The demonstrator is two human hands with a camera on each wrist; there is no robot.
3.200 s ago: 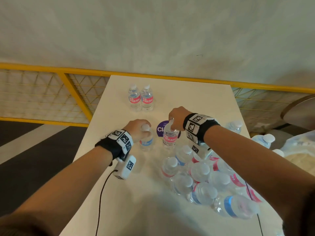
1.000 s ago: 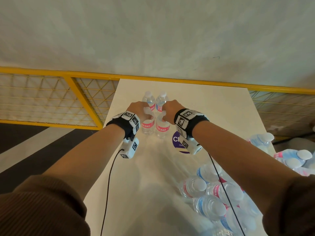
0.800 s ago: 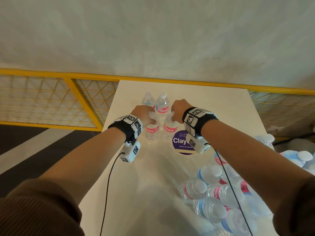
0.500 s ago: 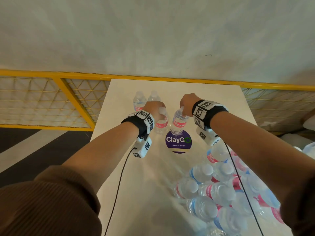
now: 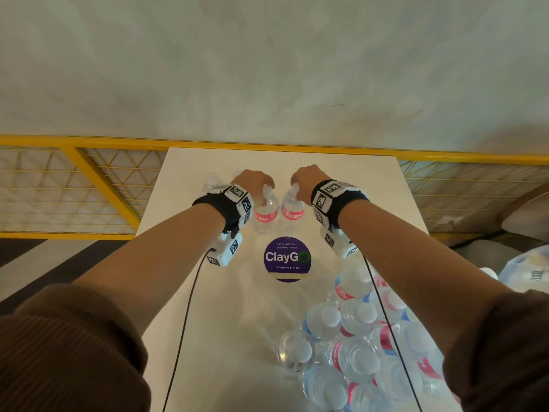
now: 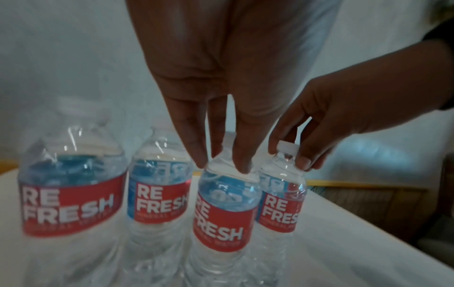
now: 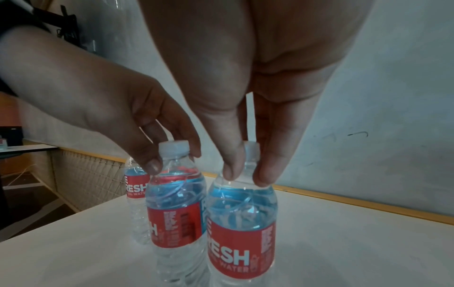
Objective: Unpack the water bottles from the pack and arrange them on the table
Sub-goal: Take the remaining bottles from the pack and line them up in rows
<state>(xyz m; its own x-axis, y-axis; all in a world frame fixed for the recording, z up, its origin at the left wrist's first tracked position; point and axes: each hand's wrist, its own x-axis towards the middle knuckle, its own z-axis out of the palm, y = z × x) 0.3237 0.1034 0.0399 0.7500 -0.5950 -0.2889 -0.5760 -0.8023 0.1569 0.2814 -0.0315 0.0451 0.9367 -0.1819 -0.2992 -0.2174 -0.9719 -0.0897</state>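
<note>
Two clear water bottles with red REFRESH labels stand side by side just beyond a purple sticker. My left hand (image 5: 261,191) (image 6: 222,165) pinches the neck of the left bottle (image 5: 266,214) (image 6: 223,213) from above. My right hand (image 5: 297,185) (image 7: 245,176) pinches the neck of the right bottle (image 5: 292,211) (image 7: 242,223). Both bases seem to touch the white table (image 5: 231,307). Two more bottles (image 6: 71,194) (image 6: 159,194) stand to their left, mostly hidden behind my left wrist in the head view. The pack of several bottles (image 5: 356,337) lies at the near right.
The round purple ClayGo sticker (image 5: 287,258) lies mid-table. A yellow mesh railing (image 5: 89,179) runs behind and left of the table, with a pale wall beyond. Black cables (image 5: 184,322) trail from both wrist cameras. A plastic bag (image 5: 528,272) sits off the right edge.
Both hands carried one bottle each from beside the pack to beyond the purple sticker, next to the two standing bottles. Over the last half second they barely moved.
</note>
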